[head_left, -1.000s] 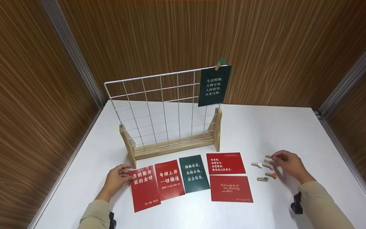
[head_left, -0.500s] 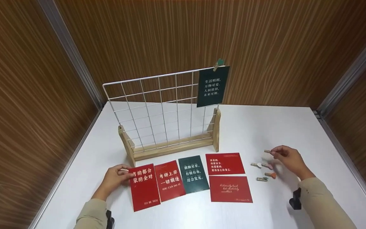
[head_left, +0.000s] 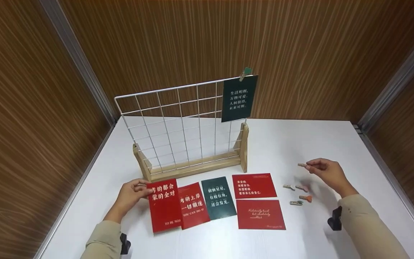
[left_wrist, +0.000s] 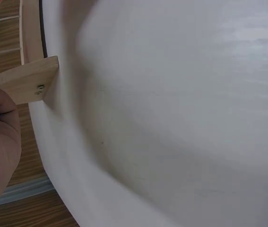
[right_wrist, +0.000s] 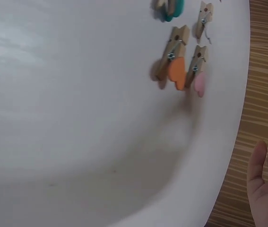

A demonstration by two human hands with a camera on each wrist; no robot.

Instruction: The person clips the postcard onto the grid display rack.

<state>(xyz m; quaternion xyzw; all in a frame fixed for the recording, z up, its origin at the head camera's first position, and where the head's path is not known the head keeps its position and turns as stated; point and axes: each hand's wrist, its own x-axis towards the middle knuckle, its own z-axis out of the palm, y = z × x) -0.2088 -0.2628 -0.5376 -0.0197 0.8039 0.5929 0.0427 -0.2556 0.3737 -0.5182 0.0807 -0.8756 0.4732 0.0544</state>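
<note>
- A red card (head_left: pixel 164 212) is pinched along its upper left edge between the thumb and fingers of the left hand (head_left: pixel 130 198), in front of the wire rack (head_left: pixel 196 166).
- A small clothespin (head_left: pixel 302 165) is pinched at the fingertips of the right hand (head_left: pixel 329 173), over the white table (head_left: pixel 264 154).
- Four other clothespins (head_left: pixel 306 198) are scattered nearby.
- A dark green card (head_left: pixel 239 99) is clipped at the rack's upper right corner.
</note>
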